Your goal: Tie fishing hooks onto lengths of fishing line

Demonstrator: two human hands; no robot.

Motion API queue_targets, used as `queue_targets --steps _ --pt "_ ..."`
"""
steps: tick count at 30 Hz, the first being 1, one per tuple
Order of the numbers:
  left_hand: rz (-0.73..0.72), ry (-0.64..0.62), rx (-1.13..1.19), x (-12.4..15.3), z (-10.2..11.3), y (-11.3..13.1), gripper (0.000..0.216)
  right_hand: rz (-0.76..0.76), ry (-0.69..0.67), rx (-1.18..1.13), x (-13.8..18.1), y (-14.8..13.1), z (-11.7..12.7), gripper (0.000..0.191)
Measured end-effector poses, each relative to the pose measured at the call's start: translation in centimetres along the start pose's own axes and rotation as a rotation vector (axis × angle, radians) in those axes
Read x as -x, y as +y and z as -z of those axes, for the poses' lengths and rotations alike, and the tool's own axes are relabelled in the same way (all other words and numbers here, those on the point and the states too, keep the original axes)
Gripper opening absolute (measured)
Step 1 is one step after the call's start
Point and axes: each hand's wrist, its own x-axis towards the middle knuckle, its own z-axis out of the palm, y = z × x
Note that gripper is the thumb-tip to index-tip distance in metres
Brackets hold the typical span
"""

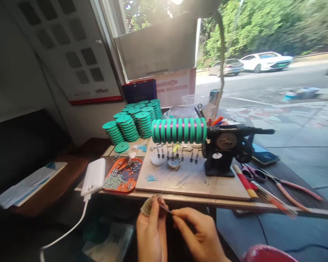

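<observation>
My left hand (151, 227) is closed in a pinch just below the table's front edge. A beige, cloth-like piece (146, 207) sits at its fingers; what the fingertips pinch is too small to make out. My right hand (198, 231) grips a thin metal tool (165, 208), whose tip reaches the left fingertips. Beyond both hands, a black winding machine (220, 160) carries a row of green spools (179, 131). Several small dark weights or clips (168, 157) hang beneath the spools. Loose blue pieces (151, 178) lie on the wooden board (158, 186).
Stacks of green spools (128, 127) stand at the back left. An orange tray (136, 174) with small parts and a white power bank (94, 176) with a cable are left. Pliers (287, 189), scissors (253, 173) and a phone (265, 154) lie right.
</observation>
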Motion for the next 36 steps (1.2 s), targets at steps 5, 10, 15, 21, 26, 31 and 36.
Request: queue_targets --steps 5,10,15,21,26,31,36 --pt "-0.026 0.0 -0.104 -0.5 0.9 0.1 0.034 -0.145 -0.14 -0.104 -0.9 -0.4 -0.7 0.018" --pt "0.072 -0.101 -0.063 -0.4 1.0 0.0 0.028 -0.249 -0.177 -0.224 -1.4 -0.4 -0.7 0.02" --pt "0.097 -0.048 0.016 -0.1 0.8 0.8 0.027 -0.172 -0.15 -0.041 -0.1 -0.1 0.7 0.02" --pt "0.475 -0.108 0.324 0.0 1.3 1.4 0.018 -0.051 -0.049 0.025 1.0 0.2 1.4 0.012" --pt "0.568 -0.187 0.414 0.0 1.5 0.9 0.016 -0.003 -0.039 0.02 0.8 0.1 0.9 0.012" --pt "0.575 -0.199 0.409 -0.2 1.4 0.7 0.016 0.008 -0.045 0.017 0.8 0.3 0.7 0.013" --pt "0.573 -0.229 0.405 -0.2 1.3 0.7 0.015 -0.036 -0.06 0.0 0.9 0.3 0.6 0.015"
